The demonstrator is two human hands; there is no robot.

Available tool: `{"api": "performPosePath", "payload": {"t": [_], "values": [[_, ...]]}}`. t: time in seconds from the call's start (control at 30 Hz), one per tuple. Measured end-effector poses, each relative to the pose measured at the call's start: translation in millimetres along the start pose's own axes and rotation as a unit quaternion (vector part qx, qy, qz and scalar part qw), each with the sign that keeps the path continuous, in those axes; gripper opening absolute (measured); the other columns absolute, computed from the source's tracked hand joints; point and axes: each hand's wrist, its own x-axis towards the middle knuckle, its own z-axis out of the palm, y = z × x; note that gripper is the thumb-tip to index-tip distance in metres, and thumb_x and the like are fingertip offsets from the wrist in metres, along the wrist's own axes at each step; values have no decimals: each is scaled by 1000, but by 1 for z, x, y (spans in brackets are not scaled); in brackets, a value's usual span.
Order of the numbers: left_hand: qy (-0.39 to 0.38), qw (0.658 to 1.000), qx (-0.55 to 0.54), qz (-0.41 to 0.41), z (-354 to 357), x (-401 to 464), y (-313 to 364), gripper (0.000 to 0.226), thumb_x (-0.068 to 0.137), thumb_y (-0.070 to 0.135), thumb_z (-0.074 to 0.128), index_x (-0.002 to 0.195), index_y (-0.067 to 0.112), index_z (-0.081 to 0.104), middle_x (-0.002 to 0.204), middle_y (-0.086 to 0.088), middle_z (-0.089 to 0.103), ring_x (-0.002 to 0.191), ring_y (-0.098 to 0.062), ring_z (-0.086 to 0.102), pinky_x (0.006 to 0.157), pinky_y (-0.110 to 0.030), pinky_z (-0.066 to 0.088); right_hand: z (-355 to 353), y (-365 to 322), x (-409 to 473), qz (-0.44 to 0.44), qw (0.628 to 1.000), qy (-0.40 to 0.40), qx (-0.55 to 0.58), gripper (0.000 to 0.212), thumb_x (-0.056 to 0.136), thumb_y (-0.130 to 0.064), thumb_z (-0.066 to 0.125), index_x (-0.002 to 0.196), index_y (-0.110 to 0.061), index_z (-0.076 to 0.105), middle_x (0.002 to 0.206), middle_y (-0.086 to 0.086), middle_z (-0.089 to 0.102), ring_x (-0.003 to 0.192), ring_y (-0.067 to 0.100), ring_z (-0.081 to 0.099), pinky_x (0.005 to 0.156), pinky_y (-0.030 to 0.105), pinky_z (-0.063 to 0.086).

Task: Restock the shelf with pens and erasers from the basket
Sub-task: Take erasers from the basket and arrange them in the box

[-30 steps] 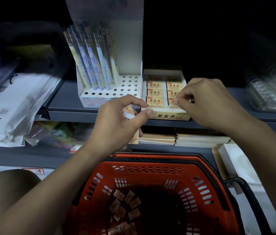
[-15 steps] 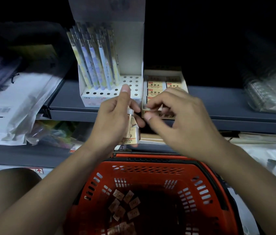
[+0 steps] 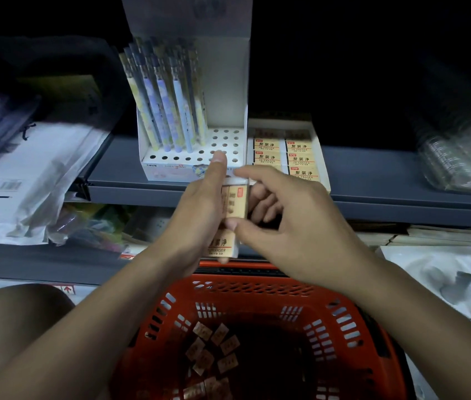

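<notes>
Now the left hand (image 3: 199, 215) holds a small stack of erasers (image 3: 235, 203) above the basket (image 3: 257, 287), fingers curled round it. The right hand (image 3: 295, 226) pinches the top eraser's ends. They look light, firm, smooth; hold the short ends.

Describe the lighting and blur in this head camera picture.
Head view: light falls on the middle, where both hands hold erasers before the pen stand; the upper shelf space is black; the plastic bags at right are smeared; the basket bottom is dim.

Pen box (image 3: 199, 157) on shelf (image 3: 373, 180), eraser box (image 3: 286, 151) right; basket (image 3: 257, 327) below w/ erasers (image 3: 214, 350).
</notes>
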Motion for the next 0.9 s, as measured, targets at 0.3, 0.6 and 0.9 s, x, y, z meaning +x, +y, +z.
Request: {"api": "performPosePath", "payload": {"t": [0.3,0.6,0.9], "values": [[-20,997,-12,72,-10,-3,7,53,106,44,51,83,1,69,53,-19,51,35,-21,44,36,-25,36,-12,7,3,62,985,-8,159,63,97,-2,61,147,-40,55,86,2,64,77,40,63,72,59,56],[-28,996,23,81,-8,-3,2,29,101,32,66,90,5,65,50,-17,47,35,-20,39,39,-22,36,-13,20,0,52,996,52,55,39,87,-24,81,120,-29,61,105,-10,63,71,12,65,65,27,52],[-19,992,41,115,-5,-3,1,41,98,38,67,73,5,70,50,-13,53,44,-27,43,48,-33,41,-22,26,3,-3,996,89,-30,32,86,-20,83,116,-27,72,94,-14,60,71,14,61,64,21,49]]}}
